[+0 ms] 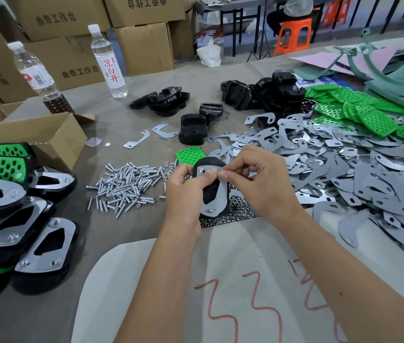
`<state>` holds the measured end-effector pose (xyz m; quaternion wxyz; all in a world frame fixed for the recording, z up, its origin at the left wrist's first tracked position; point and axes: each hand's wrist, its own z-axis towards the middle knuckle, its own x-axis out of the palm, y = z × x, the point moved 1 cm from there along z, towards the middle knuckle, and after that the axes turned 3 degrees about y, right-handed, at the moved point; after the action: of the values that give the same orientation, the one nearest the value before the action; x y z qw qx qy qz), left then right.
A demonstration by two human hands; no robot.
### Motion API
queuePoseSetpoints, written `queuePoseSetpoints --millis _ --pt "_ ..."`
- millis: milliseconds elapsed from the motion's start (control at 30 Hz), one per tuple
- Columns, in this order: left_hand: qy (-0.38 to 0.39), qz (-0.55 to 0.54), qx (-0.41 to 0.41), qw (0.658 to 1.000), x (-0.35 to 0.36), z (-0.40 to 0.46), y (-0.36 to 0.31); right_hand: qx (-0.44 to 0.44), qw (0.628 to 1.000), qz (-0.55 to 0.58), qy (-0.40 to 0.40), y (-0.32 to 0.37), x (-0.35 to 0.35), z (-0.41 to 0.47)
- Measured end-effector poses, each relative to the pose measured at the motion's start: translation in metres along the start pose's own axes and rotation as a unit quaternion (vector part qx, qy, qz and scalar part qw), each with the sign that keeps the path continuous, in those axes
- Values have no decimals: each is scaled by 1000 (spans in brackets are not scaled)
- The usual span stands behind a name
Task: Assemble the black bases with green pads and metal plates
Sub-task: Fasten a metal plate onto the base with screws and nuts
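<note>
My left hand [186, 186] grips a black base [209, 191] with a metal plate [220, 196] laid on its face, held upright above the table. My right hand [257, 174] pinches a small nut or screw at the plate's upper corner, beside my left thumb. A fastener sits in the plate's lower hole. A loose green pad [188, 154] lies just behind the base. Screws [126, 184] are heaped to the left, small nuts [235, 214] lie under the base, and loose metal plates [332, 164] spread to the right.
Finished assemblies [22, 219] are stacked at the left by an open cardboard box [47, 134]. Black bases [265, 92] and green pads [369, 112] are piled at the back right. Two bottles [109, 63] stand at the back left. A white sheet [220, 280] covers the near table edge.
</note>
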<state>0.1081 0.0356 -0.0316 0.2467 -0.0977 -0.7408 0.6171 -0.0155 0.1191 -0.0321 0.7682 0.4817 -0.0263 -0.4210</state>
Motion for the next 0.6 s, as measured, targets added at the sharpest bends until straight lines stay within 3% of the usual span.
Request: queuePoseSetpoints --millis 300,600 --pt "15 -31 -16 999 -1 -1 -3 -8 999 37 27 2 1 -1" --pt "24 -23 -20 999 -2 -1 -3 2 999 42 -10 2 3 0"
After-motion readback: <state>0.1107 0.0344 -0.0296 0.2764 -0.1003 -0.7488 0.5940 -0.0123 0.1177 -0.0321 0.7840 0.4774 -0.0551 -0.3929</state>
